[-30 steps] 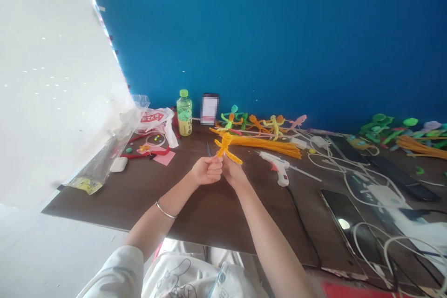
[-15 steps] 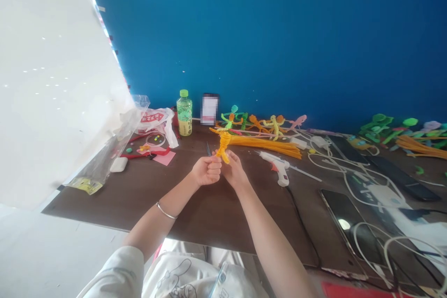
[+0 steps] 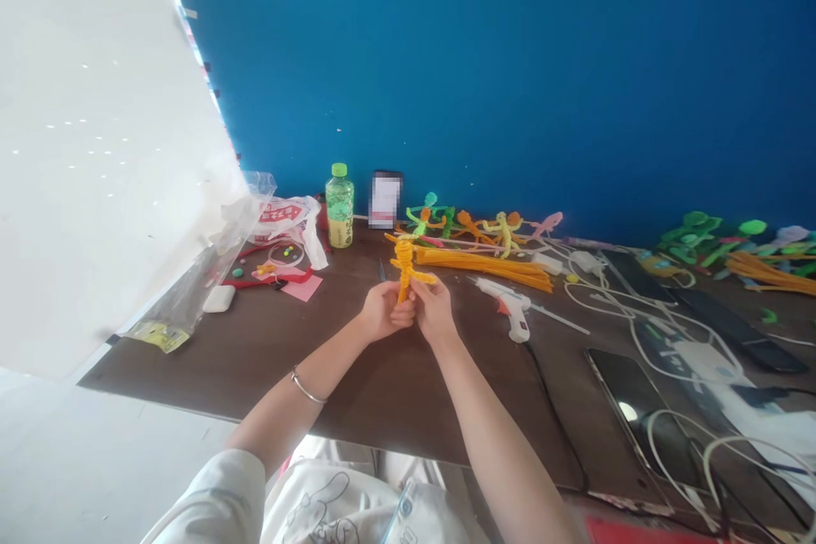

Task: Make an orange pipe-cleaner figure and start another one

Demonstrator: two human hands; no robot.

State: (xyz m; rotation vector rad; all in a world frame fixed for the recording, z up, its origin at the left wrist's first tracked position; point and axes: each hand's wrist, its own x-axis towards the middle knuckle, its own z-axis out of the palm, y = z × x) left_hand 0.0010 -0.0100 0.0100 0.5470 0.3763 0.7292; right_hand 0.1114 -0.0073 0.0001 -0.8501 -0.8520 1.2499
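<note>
The lower end of a small orange figure of fuzzy wire [image 3: 405, 255] is gripped in the closed fingers of the left hand [image 3: 384, 312], and its side limb is pinched by the right hand [image 3: 436, 306], above a dark brown table [image 3: 382, 395]. Head, trunk and side limbs seem already shaped; whether the lower end is finished cannot be told. Beyond, straight orange fuzzy stems [image 3: 488, 266] are left unused, and a white pistol-shaped glue gun [image 3: 521, 325] is left unheld.
</note>
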